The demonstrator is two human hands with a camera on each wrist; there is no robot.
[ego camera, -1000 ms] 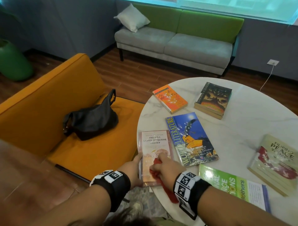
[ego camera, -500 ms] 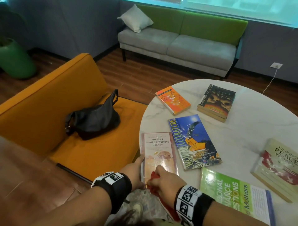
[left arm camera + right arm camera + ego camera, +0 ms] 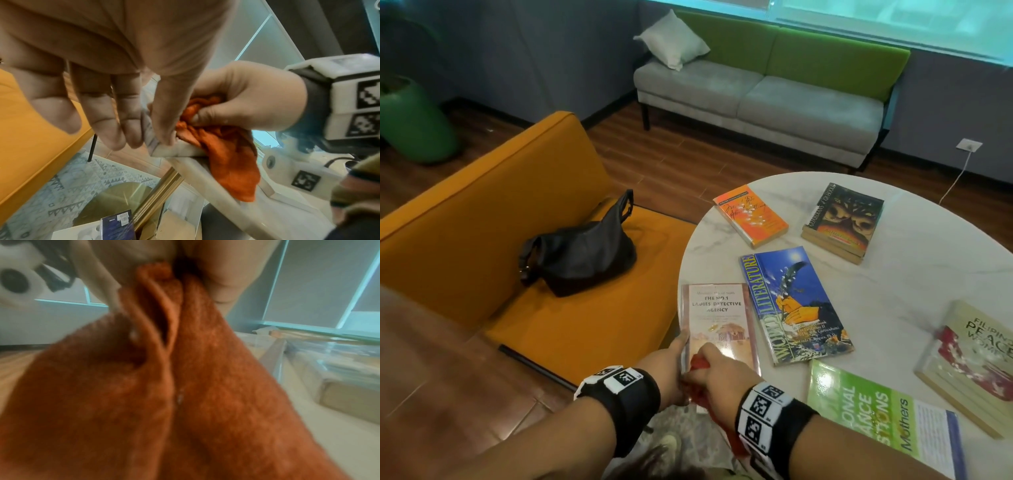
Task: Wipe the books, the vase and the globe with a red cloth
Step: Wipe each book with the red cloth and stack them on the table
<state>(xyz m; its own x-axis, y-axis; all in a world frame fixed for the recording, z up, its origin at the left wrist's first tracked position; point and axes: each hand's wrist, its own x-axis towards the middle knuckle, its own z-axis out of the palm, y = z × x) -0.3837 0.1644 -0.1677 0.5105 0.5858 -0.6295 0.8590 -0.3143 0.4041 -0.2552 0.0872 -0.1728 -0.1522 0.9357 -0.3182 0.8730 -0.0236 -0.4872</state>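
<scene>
Right hand (image 3: 717, 371) bunches cloth (image 3: 224, 146) on pink book (image 3: 717, 320), lower centre; left hand (image 3: 671, 359) pinches its edge. Other books untouched by either hand; vase, globe unseen.

The pink book (image 3: 717, 320) read "THE NO.1 LADIES DETECTIVE AGENCY"; the blue book (image 3: 794, 305) "WORLD LITERATURE"; the dark book's (image 3: 842, 222) spine "GUARDIANS of GA'HOOLE".

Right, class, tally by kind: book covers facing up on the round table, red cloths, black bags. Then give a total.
Book covers facing up: 6 (pink book, blue, orange, dark, cream, green)
Red cloth: 1
Black bag: 1
Total: 8
</scene>
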